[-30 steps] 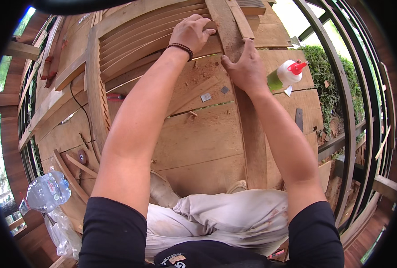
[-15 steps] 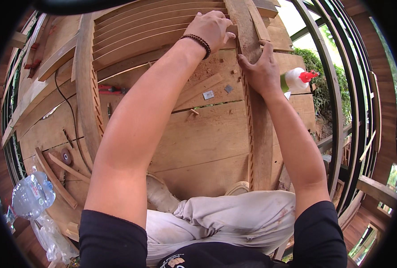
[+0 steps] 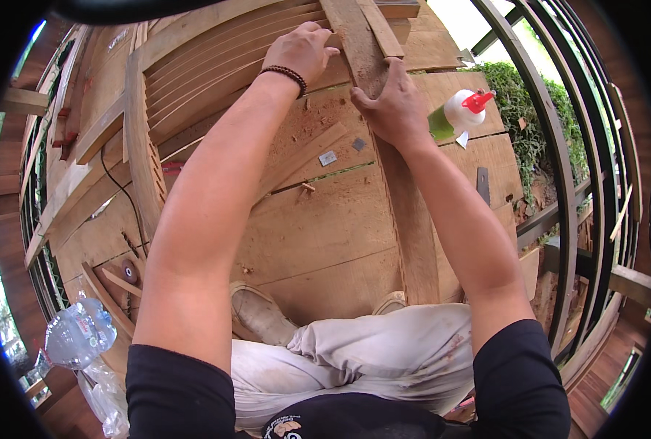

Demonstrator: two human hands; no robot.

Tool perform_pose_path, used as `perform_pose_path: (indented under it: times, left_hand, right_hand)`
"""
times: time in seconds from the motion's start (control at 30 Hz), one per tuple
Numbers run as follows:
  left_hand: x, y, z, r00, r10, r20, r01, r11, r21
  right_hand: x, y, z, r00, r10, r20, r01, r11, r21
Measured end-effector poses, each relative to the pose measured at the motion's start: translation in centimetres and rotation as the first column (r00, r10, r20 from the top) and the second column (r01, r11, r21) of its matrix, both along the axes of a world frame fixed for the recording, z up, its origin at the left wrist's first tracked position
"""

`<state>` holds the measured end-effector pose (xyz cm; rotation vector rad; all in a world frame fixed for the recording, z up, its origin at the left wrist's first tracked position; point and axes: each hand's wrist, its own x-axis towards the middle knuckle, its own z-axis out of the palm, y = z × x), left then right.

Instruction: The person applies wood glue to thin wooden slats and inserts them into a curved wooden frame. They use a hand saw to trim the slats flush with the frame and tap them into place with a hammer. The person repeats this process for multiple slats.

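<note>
A wooden louvred frame lies before me, with several thin slats (image 3: pixel 215 69) between a left upright (image 3: pixel 141 132) and a right upright (image 3: pixel 413 241). At the right end of the slats, my left hand (image 3: pixel 302 53) curls its fingers over a slat edge; the fingertips are partly hidden. My right hand (image 3: pixel 395 106) clasps the right upright, thumb on its left edge and fingers over the far side. A short wooden strip (image 3: pixel 381 29) lies along that upright, touching my right fingertips. Just right of this hand is a glue bottle (image 3: pixel 461 111) with a red cap.
Two small metal plates (image 3: pixel 328 158), a thin board (image 3: pixel 303 164) and sawdust lie on the plank floor (image 3: pixel 318 249). A dark blade (image 3: pixel 483 184) lies right of my forearm. Left are a cable (image 3: pixel 120 186), an abrasive disc (image 3: pixel 129 271) and a large clear bottle (image 3: pixel 80 333). Metal rails (image 3: pixel 552 146) stand at right.
The whole view has turned slightly, so the frame and both hands appear further left. Both hands keep about the same hold on the frame. The dark blade now shows beside my right forearm.
</note>
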<state>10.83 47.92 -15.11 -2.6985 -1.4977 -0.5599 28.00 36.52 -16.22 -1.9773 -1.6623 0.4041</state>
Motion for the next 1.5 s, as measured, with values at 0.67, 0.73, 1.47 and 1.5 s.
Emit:
perform_pose_path:
  times: [0.67,0.73,1.47,1.5]
  left_hand:
    - [1.7,1.0,2.2,0.962,0.113,-0.250,-0.127,0.991,-0.041]
    - [1.6,1.0,2.1,0.962,0.120,-0.244,-0.132,0.991,-0.035]
    - [0.0,-1.3,-1.5,0.999,0.018,0.040,-0.024,0.989,0.149]
    - [-0.5,-1.5,-1.8,0.998,0.037,0.044,-0.043,0.987,0.156]
  right_hand:
    - [0.2,0.1,-0.5,0.999,0.007,-0.052,-0.004,0.999,0.047]
    - [0.2,0.1,-0.4,1.000,0.007,-0.028,-0.006,0.999,0.047]
    - [-0.7,-0.2,1.6,0.999,-0.025,-0.020,0.024,0.997,-0.072]
    - [-0.8,-0.3,1.5,0.999,-0.030,-0.024,0.029,0.998,-0.057]
